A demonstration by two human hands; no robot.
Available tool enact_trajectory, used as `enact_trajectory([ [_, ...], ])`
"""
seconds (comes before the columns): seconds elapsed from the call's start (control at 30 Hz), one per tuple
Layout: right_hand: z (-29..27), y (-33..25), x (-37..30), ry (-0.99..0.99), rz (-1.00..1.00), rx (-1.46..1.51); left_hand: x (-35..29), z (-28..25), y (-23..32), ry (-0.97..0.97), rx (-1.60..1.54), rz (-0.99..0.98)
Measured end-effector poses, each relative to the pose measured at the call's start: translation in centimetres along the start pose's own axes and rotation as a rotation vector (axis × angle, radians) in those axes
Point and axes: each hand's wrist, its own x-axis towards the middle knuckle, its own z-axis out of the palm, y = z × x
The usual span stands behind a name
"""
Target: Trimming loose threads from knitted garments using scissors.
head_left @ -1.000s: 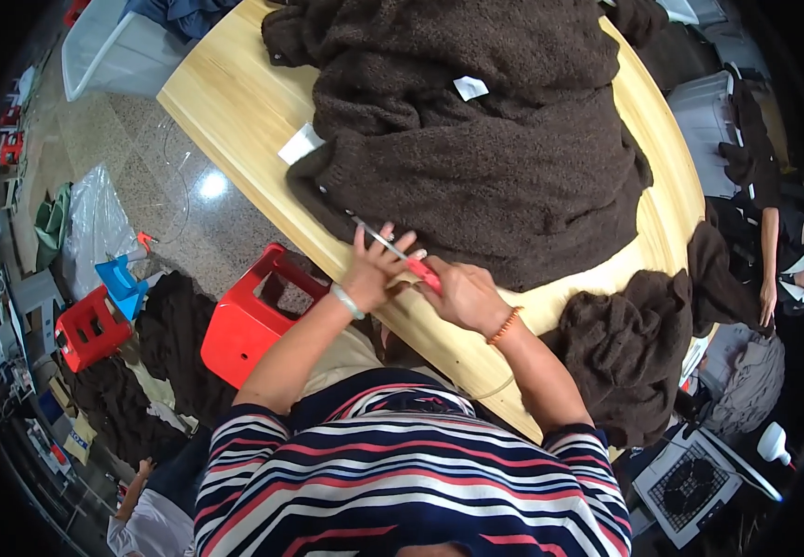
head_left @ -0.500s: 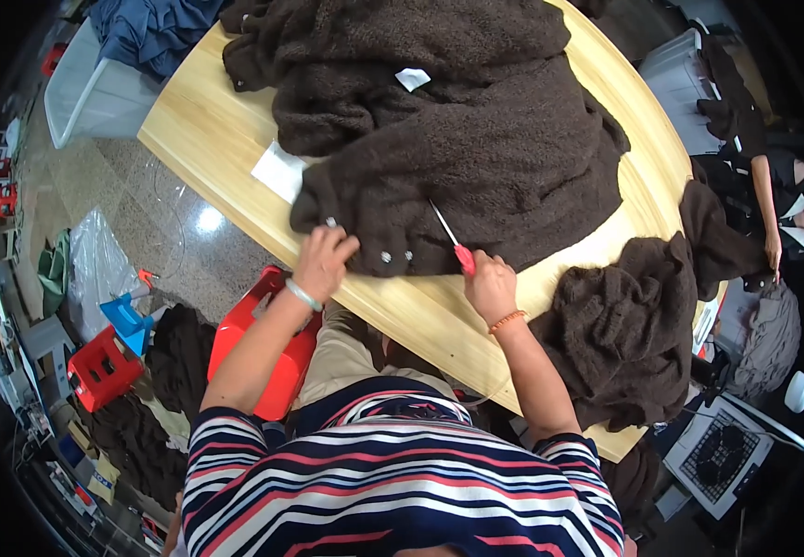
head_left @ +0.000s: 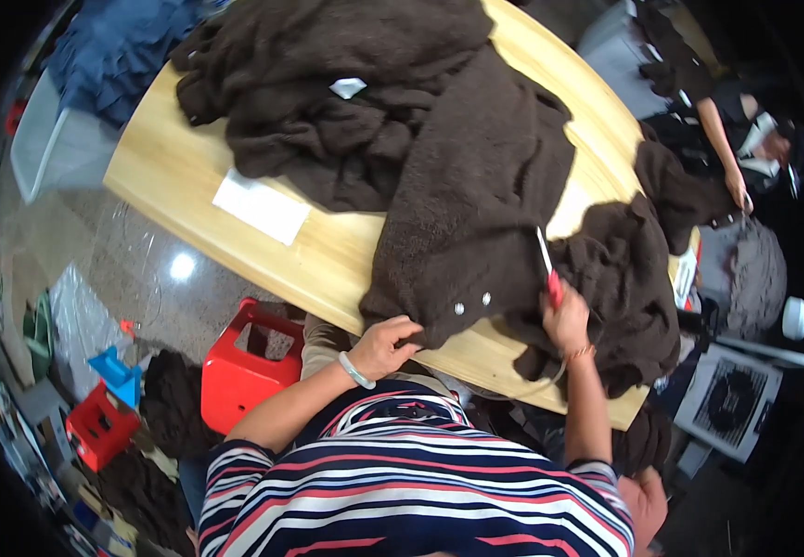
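Note:
A dark brown fleecy garment (head_left: 485, 176) lies across the table, its lower edge drawn toward me. Two small shiny round studs (head_left: 460, 308) show near that edge. My left hand (head_left: 386, 347) has its fingers closed on the garment's edge, left of the studs. Held in my right hand (head_left: 566, 320) is a slim pointed metal tool with a red handle, which looks like scissors (head_left: 553, 281). Its tip points away from me over the garment's right side. A further heap of brown fleece (head_left: 624, 278) lies beside and under my right hand.
More brown fleece (head_left: 328, 46) is piled at the table's far side, with a white sheet (head_left: 263, 209) on the wooden table (head_left: 170, 167). A red stool (head_left: 244, 371) stands left of my legs. A bin (head_left: 58, 148) holds blue cloth. At right, another person's arm (head_left: 722, 148) reaches to brown cloth.
The near garment has been pulled right and toward me, away from the pile, uncovering the white sheet. Both hands have moved right and nearer, the right still holding the scissors.

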Motion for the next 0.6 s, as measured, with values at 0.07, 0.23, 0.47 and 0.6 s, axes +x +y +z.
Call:
enact_trajectory([
  [0.07,-3.6,-0.8,4.8,0.097,-0.116,-0.004,1.1,-1.0,3.2,0.124,-0.264,-0.108],
  [0.23,-10.1,-14.3,15.2,0.343,-0.527,0.113,0.9,-6.6,4.7,0.639,-0.846,-0.135],
  [0.47,-3.7,-13.0,9.8,-0.093,-0.302,0.196,-7.8,-7.7,-7.5,0.744,0.251,-0.539],
  [0.6,-0.4,-7.4,4.9,-0.138,-0.061,0.280,-4.1,-5.8,-0.4,0.597,0.958,-0.176],
])
